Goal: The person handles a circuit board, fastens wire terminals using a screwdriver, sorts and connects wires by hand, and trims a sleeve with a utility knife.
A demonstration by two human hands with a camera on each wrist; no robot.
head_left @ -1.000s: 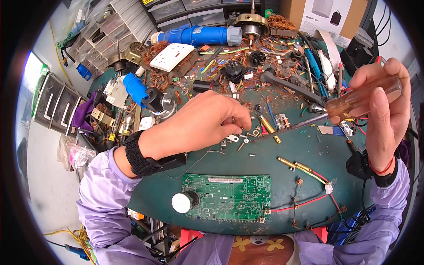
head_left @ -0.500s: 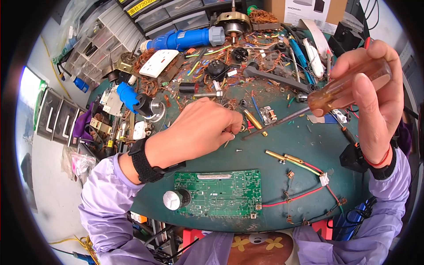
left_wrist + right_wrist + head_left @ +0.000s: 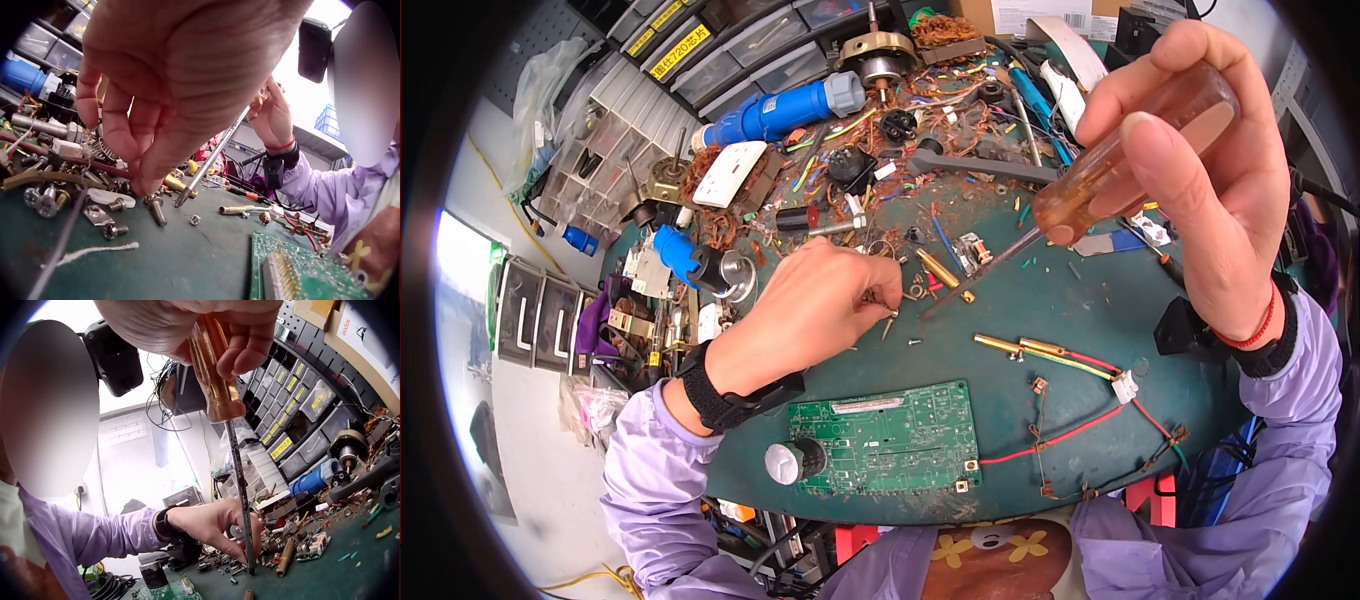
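Note:
My right hand [image 3: 1240, 235] grips the brown translucent handle of a screwdriver [image 3: 1080, 205], its shaft slanting down to the left. In the left wrist view the blade tip is close above the mat, near the left fingertips. My left hand [image 3: 810, 300] reaches down over loose hardware, thumb and fingertips pinching a small screw [image 3: 157, 211] by its head end. The screw tilts, with its threaded end toward the mat. Around it lie several loose screws [image 3: 47, 201], a metal tab [image 3: 98, 215] and a brass pin [image 3: 938, 268].
A green circuit board [image 3: 890, 435] with a capacitor [image 3: 785, 463] lies at the near edge. To its right, red wires [image 3: 1080, 427] and brass pins [image 3: 997, 343] rest on the mat. Behind are a blue connector [image 3: 785, 112], a white socket plate [image 3: 730, 174] and wire scraps.
The head view has shifted, so the bench appears lower and further left. My left fingertips have closed on a screw that lay on the mat. My right hand keeps its hold on the screwdriver.

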